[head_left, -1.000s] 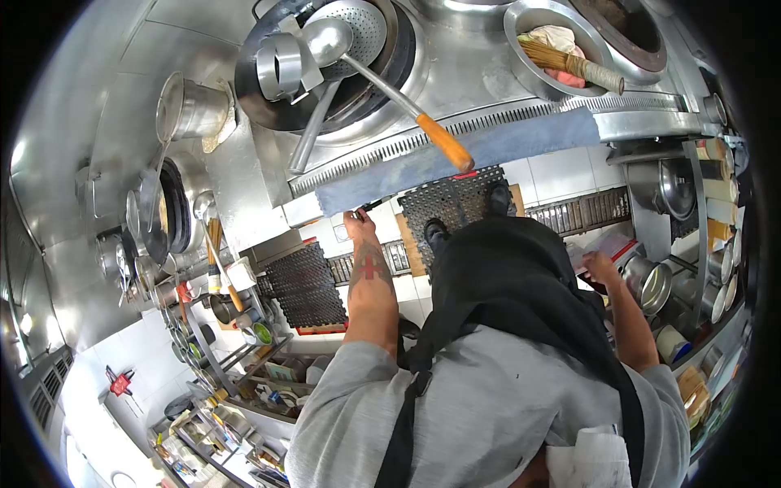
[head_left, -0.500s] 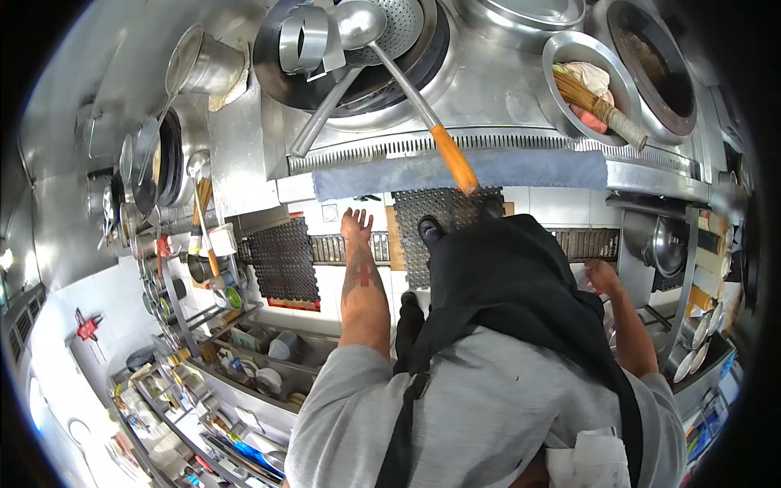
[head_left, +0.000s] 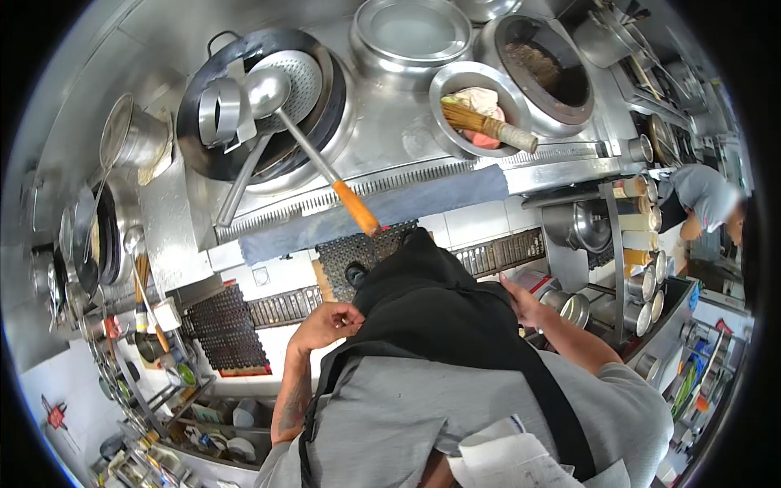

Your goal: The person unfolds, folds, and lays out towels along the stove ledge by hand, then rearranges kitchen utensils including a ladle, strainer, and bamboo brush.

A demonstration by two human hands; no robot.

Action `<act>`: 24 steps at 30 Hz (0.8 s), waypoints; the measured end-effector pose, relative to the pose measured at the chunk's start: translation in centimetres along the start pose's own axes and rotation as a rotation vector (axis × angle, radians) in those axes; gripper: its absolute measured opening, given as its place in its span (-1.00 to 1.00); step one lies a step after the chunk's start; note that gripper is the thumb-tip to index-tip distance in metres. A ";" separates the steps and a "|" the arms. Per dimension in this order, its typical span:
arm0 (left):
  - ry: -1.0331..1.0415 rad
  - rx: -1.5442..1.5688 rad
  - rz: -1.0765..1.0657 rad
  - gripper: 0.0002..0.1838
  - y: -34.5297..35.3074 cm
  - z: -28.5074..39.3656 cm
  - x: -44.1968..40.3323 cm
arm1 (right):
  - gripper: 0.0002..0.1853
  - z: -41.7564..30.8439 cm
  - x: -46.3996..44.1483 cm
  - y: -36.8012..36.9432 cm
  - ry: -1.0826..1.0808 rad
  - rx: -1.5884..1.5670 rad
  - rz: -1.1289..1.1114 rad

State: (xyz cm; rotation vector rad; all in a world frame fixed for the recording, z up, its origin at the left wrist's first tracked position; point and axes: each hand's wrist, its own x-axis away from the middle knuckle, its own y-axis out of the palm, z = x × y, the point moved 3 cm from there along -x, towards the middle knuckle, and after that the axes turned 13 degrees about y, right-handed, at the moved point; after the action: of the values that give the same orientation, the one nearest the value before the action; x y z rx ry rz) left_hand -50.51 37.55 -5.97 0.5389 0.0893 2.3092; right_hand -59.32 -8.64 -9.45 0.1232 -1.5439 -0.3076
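Here's the danger spot: the ladle (head_left: 268,91) lies across the wok (head_left: 195,122) with its orange handle (head_left: 355,207) jutting out over the blue strip (head_left: 455,195) on the stove's front edge. One knock from a hip or forearm could swing it round and drag the strainer (head_left: 303,77) along. The brush (head_left: 488,126), too, pokes over the rim of its bowl (head_left: 443,140), so a passing sleeve might flip it out. Underfoot, a shoe (head_left: 355,274) rests on the mat (head_left: 332,254); a toe caught on its edge could mean a stumble.

Now the fingers! The left hand (head_left: 327,325) is bent inward at the apron (head_left: 431,313), fingers curled close together, tips right by the black cloth; whether they pinch it, this view can't say. Over on the other side, the right hand (head_left: 525,309) sits against the apron's far edge, thumb up and visible, the other fingers mostly hidden (so their spread, and any grip, cannot be told). The apron itself hangs between both hands, over the person's front.
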 end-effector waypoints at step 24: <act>-0.193 0.178 -0.069 -0.92 -1.7 1.3 1.5 | -0.38 -1.1 1.9 5.1 -0.001 0.015 0.092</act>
State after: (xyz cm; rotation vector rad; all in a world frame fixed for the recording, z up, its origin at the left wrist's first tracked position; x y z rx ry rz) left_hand -49.81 39.67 -4.63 0.8334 0.2182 2.1828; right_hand -57.62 -4.39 -6.25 0.0637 -1.5481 -0.2227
